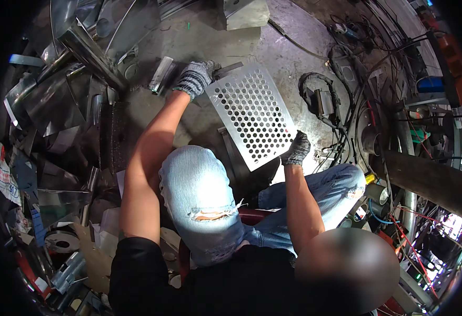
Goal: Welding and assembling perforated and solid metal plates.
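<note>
A silver metal plate with rows of round holes is tilted in front of my knees. My right hand, in a dark glove, grips its lower right corner. At the upper left corner is my left hand, in a grey-and-black striped glove with the fingers curled; its fingertips are partly hidden. A narrow flat metal strip shows beside those fingers, along the plate's upper edge; I cannot tell whether it is separate. Just left of that hand, a short shiny metal piece lies on the floor.
Metal offcuts and tubes are heaped on the left. A black cable coil and tangled leads lie to the right, near a long dark pipe. A metal block stands at the far side. A blurred round shape covers the lower right.
</note>
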The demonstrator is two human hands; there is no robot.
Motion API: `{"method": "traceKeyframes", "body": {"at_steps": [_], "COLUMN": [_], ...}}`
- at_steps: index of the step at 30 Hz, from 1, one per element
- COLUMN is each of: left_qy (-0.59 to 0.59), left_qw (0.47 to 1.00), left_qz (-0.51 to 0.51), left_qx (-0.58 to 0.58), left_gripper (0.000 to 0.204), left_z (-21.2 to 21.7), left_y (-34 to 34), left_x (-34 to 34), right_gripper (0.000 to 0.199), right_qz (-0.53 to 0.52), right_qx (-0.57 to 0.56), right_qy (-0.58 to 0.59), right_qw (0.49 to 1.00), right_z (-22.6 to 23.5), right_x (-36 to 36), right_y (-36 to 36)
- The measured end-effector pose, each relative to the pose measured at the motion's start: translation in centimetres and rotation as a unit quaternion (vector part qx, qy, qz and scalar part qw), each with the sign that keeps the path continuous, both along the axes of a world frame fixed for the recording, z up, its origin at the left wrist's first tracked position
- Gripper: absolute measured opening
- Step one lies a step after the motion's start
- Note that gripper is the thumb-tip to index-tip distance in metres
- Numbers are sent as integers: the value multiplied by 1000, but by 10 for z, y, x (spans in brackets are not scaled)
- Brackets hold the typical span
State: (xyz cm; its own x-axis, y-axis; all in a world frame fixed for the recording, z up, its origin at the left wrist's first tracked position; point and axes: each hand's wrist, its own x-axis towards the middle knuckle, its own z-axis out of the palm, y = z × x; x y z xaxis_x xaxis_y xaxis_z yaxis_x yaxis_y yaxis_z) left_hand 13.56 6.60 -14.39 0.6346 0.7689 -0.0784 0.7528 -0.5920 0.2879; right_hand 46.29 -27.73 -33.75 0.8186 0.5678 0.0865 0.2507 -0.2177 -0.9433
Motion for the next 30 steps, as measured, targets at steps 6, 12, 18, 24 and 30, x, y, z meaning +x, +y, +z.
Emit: {"method": "traceKeyframes", "body": {"at_steps": [6,12,18,24,30], "left_qy": [-52,-144,-162,-294,-375], "left_qw": [997,989,984,950,911], "left_qz": [-63,25,71,98,169], "left_qx": [8,12,39,37,38], "left_gripper": [50,38,36,37,38], "left_z": [-29,-29,-34,-49,-59], "left_y": [-16,-59,-69,-68,-65], "left_x": [-73,-61,-82,-59,-30], "right_gripper": [19,22,25,53,56], "right_qz": [88,107,212,213,242], "right_qx": [-209,-212,-166,-261,-258], "right_qy": [-265,-311,-292,148,2], "right_qw": [937,920,918,930,935], "right_z": [5,29,146,222,218], "right_x": [-6,0,-50,-46,-64], "right_y": [-5,10,29,64,86]}}
